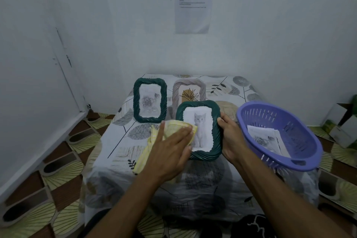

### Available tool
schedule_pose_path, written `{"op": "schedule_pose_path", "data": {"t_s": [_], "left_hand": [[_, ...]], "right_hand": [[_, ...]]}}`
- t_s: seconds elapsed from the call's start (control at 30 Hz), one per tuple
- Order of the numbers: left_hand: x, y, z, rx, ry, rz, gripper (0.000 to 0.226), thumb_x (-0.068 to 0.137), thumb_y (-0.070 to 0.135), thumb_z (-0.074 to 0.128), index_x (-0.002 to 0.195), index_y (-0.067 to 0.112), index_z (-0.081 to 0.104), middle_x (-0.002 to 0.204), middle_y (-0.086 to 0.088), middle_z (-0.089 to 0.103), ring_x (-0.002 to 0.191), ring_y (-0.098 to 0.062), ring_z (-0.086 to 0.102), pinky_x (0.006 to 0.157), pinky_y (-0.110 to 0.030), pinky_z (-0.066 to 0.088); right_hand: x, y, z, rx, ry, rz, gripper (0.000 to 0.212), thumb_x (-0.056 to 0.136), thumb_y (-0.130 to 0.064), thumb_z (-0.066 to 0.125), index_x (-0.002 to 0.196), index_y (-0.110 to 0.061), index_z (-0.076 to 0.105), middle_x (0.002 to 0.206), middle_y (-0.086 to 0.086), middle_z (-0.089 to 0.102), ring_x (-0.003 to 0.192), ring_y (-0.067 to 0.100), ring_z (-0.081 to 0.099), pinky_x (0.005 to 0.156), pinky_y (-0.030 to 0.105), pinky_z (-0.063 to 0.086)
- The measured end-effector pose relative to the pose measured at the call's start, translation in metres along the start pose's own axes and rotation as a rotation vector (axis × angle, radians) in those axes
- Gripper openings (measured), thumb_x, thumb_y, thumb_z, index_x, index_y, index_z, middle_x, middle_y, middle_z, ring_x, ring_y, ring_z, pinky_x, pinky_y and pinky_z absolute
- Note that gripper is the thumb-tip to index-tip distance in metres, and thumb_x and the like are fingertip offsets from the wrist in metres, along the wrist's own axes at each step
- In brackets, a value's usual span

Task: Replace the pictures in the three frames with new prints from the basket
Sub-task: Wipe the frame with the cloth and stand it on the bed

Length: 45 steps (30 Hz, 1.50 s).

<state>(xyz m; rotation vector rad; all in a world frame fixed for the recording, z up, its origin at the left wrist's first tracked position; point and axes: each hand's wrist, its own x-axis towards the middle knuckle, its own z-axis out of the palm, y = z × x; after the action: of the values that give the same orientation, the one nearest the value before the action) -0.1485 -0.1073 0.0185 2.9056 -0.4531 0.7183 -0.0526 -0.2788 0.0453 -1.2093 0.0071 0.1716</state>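
Green cat frame [202, 156] mid-picture, long axis upright: R hand [229, 135] grips right rim, L hand [172, 147] flat pressing yellow cloth [173, 123] on it; basket [270, 118] just right, nearer R hand.
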Motion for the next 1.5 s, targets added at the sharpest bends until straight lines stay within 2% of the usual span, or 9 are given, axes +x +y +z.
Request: {"op": "schedule_pose_path", "data": {"t_s": [0.1, 0.27, 0.47, 0.73, 0.9, 1.0, 1.23, 1.37, 1.5], "left_hand": [[-0.002, -0.008, 0.000, 0.031, -0.025, -0.018, 0.058, 0.100, 0.048, 0.013, 0.142, 0.022, 0.045, 0.148, 0.007, 0.042, 0.140, -0.005, 0.032, 0.118, -0.054, -0.006], [0.001, 0.013, 0.000, -0.027, -0.020, 0.142, 0.057, 0.101, 0.049, 0.018, 0.141, 0.019, 0.046, 0.149, 0.006, 0.041, 0.142, -0.007, 0.029, 0.117, -0.058, 0.001], [-0.007, -0.015, -0.010, 0.126, -0.020, 0.085, 0.057, 0.100, 0.051, 0.019, 0.136, 0.020, 0.053, 0.146, 0.007, 0.045, 0.145, -0.015, 0.023, 0.116, -0.060, 0.005], [-0.004, -0.018, -0.005, 0.047, -0.045, 0.000, 0.064, 0.100, 0.055, 0.011, 0.147, 0.020, 0.037, 0.156, 0.006, 0.028, 0.148, -0.012, 0.007, 0.119, -0.051, 0.003], [-0.009, -0.002, 0.000, -0.053, -0.072, 0.193, 0.059, 0.101, 0.053, 0.021, 0.142, 0.017, 0.045, 0.152, 0.004, 0.037, 0.141, -0.008, 0.030, 0.119, -0.049, 0.004], [-0.011, -0.002, 0.002, 0.007, -0.042, 0.161, 0.058, 0.101, 0.051, 0.022, 0.139, 0.016, 0.048, 0.149, 0.003, 0.042, 0.136, -0.009, 0.040, 0.118, -0.053, 0.007], [0.028, -0.012, -0.006, 0.138, -0.101, -0.067, 0.077, 0.095, 0.062, -0.002, 0.152, 0.016, 0.022, 0.159, 0.000, 0.019, 0.146, -0.011, 0.018, 0.116, -0.055, -0.012], [0.038, -0.016, -0.006, 0.117, -0.095, -0.050, 0.082, 0.091, 0.065, -0.007, 0.152, 0.017, 0.019, 0.159, 0.001, 0.015, 0.147, -0.009, 0.012, 0.115, -0.052, -0.016], [0.020, -0.021, 0.003, 0.054, -0.112, 0.007, 0.079, 0.093, 0.065, -0.004, 0.152, 0.019, 0.022, 0.159, 0.006, 0.014, 0.147, -0.007, 0.006, 0.119, -0.049, -0.008]], "right_hand": [[0.001, 0.000, -0.001, -0.021, 0.003, -0.006, 0.029, 0.101, -0.009, 0.039, 0.120, -0.012, 0.060, 0.113, 0.015, 0.069, 0.109, 0.039, 0.062, 0.095, 0.056, 0.049], [0.002, -0.002, 0.004, -0.026, 0.006, -0.008, 0.029, 0.101, -0.009, 0.038, 0.121, -0.009, 0.059, 0.112, 0.017, 0.069, 0.103, 0.036, 0.064, 0.091, 0.052, 0.052], [0.003, -0.008, -0.004, -0.004, 0.042, -0.029, 0.029, 0.102, -0.010, 0.037, 0.122, -0.009, 0.058, 0.111, 0.013, 0.068, 0.093, 0.028, 0.065, 0.076, 0.039, 0.056], [0.002, -0.002, 0.010, -0.005, 0.002, -0.024, 0.028, 0.101, -0.009, 0.039, 0.119, -0.010, 0.060, 0.113, 0.015, 0.069, 0.100, 0.033, 0.065, 0.088, 0.048, 0.054], [0.000, 0.000, 0.006, -0.040, 0.003, -0.026, 0.029, 0.101, -0.009, 0.038, 0.118, -0.011, 0.061, 0.114, 0.018, 0.068, 0.099, 0.034, 0.064, 0.088, 0.050, 0.052], [0.000, 0.000, 0.002, -0.043, -0.002, -0.024, 0.029, 0.101, -0.008, 0.037, 0.118, -0.010, 0.061, 0.114, 0.019, 0.068, 0.099, 0.034, 0.063, 0.092, 0.053, 0.049], [-0.010, 0.004, 0.008, -0.026, -0.094, -0.009, 0.030, 0.101, -0.006, 0.037, 0.122, -0.008, 0.059, 0.114, 0.015, 0.069, 0.103, 0.033, 0.066, 0.087, 0.045, 0.055], [-0.008, 0.006, 0.007, -0.008, -0.064, -0.016, 0.030, 0.101, -0.008, 0.038, 0.123, -0.008, 0.059, 0.114, 0.014, 0.069, 0.101, 0.031, 0.067, 0.084, 0.044, 0.056], [0.002, 0.001, -0.003, 0.006, 0.006, -0.026, 0.031, 0.101, -0.008, 0.038, 0.124, -0.011, 0.058, 0.117, 0.014, 0.068, 0.104, 0.032, 0.065, 0.090, 0.048, 0.053]]}}
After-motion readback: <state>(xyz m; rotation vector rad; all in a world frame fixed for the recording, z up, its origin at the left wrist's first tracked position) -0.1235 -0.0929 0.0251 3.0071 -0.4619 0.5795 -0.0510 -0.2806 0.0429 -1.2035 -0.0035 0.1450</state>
